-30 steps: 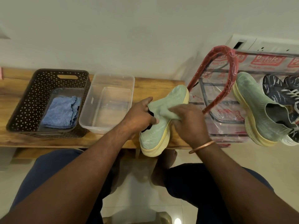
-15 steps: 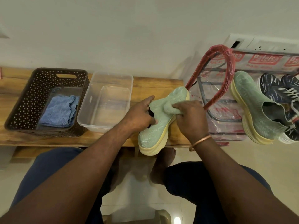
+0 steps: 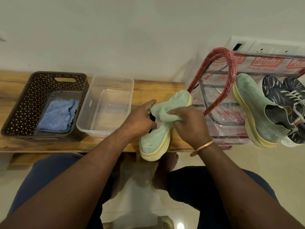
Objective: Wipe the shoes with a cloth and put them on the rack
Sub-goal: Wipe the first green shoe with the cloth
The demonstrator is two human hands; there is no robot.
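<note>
**Both hands on the green shoe, cloth pressed to its upper**

Your left hand (image 3: 140, 121) grips the green shoe (image 3: 154, 140) at its dark collar opening. The fingers curl in at the opening and the forefinger lies stretched along the upper.

Your right hand (image 3: 189, 126) is closed around a bunched green cloth (image 3: 162, 115). It presses that cloth against the top of the shoe, just beside your left hand. A copper-coloured bangle (image 3: 202, 147) sits on your right wrist.

The shoe lies tilted over the wooden bench (image 3: 156, 90). Its pale yellow sole shows along the right side. The near end juts past the bench's front edge towards your knees, and the far end points at the rack (image 3: 231, 70).

The rack stands at the right end of the bench. It has red tubing and is wrapped in clear printed plastic. On it rests the second green shoe (image 3: 257, 116), lying on its side with the sole turned towards you. Dark sneakers (image 3: 279, 90) with white laces are packed right beside it.

To your left, a clear plastic container (image 3: 113, 78) sits on the bench close to your left hand. Beyond it, touching or nearly touching, is a brown perforated basket (image 3: 21, 106) with a folded blue cloth (image 3: 57, 116) inside. A white socket panel (image 3: 264, 47) is on the wall above the rack.
</note>
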